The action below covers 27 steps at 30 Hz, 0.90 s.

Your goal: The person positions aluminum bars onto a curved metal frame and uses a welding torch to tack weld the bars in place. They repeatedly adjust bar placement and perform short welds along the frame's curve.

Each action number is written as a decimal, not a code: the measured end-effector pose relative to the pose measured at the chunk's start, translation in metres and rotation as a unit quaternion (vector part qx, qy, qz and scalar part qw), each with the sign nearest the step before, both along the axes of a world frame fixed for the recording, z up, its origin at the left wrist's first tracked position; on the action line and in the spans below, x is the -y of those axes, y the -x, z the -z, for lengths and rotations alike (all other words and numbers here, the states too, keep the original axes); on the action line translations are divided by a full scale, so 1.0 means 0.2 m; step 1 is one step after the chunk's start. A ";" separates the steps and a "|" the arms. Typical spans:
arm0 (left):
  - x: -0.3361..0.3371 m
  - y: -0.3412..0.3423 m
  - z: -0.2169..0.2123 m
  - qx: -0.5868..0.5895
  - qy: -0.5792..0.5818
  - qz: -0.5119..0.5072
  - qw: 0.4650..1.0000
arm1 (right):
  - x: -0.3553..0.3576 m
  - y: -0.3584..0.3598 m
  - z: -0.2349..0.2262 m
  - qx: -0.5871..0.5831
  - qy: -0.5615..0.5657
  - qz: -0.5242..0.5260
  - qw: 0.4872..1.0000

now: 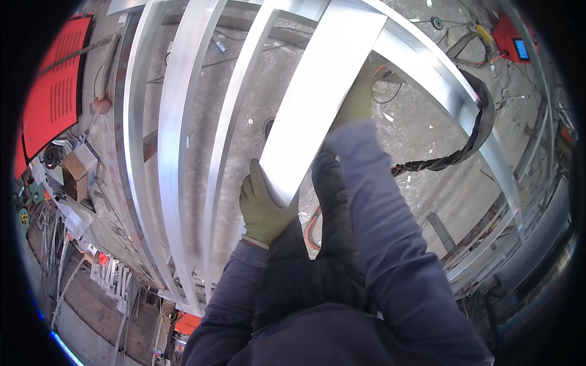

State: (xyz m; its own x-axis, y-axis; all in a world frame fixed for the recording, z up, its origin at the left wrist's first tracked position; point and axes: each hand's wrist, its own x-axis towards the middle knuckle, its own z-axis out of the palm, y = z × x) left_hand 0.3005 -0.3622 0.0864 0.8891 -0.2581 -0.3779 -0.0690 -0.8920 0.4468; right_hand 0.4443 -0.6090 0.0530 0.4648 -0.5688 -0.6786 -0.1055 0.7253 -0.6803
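Note:
A broad, bright silver metal bar point(320, 91) slants from the upper middle down toward my body. My left hand point(267, 210), in a yellow-green work glove, is closed around its near end, with the bar against the palm. Farther up, my right hand point(357, 100), gloved the same way, holds the bar's right side; the bar hides most of its fingers. The far end of the bar meets a silver metal frame point(421, 67). Several long silver rails point(174, 128) of this frame run to the left of my left hand.
A dark wrapped cable point(455, 160) hangs over the frame's right side. At the upper right stands a red machine point(513, 39) with a lit screen. A red slotted panel point(58, 79) and a cardboard box point(74, 175) are at the left. Scraps litter the concrete floor point(409, 134).

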 end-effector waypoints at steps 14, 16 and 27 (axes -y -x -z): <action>-0.03 -0.03 -0.03 -0.088 0.013 -0.029 0.996 | -0.02 0.02 0.00 -0.017 0.102 -0.156 0.982; -0.02 -0.03 -0.03 -0.088 0.018 -0.030 0.996 | -0.03 0.02 0.00 -0.037 0.110 -0.154 0.981; -0.02 -0.02 0.00 -0.026 0.012 0.007 1.000 | -0.01 0.03 0.00 -0.044 0.136 -0.177 0.974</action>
State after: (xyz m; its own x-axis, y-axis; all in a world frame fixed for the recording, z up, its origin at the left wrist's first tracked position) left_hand 0.3037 -0.3582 0.0868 0.8644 -0.2798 -0.4178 -0.0571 -0.8801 0.4714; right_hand 0.4377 -0.6077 0.0521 0.6112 -0.5475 -0.5715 -0.3822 0.4282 -0.8189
